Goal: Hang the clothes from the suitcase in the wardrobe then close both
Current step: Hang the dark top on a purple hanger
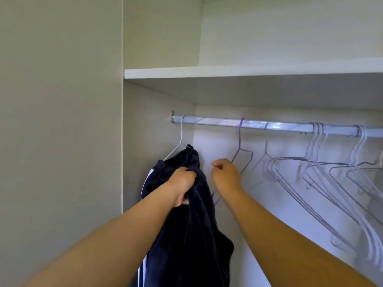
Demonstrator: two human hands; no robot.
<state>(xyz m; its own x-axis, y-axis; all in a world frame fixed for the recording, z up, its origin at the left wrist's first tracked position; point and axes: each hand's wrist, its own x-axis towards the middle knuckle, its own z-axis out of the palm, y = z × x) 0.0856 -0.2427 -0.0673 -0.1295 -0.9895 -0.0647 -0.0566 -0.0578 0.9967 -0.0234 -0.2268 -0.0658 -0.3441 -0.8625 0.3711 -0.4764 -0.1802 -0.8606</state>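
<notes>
I am looking into the open wardrobe (157, 125), and the suitcase is out of my view, so I can't judge how much is left to hang. The rail (207, 121) runs across under the shelf. At its far left end the dark garment (196, 235) hangs bunched over one shoulder of a white wire hanger (181, 133), most of its weight trailing low. That is my main worry: draped unevenly like this, I think it could tip the thin hanger and slide off when released.

A crowd of empty hangers (310, 172) sits to the right; a careless sweep could tangle or unhook them. The purple hanger (240, 139) hangs just beside the garment and could snag the cloth.

My left hand (182, 183) has its fingers curled tightly into the fabric near the top. My right hand (226, 175) is loosely curled in front of the purple hanger; whether it grips the wire I can't tell.
</notes>
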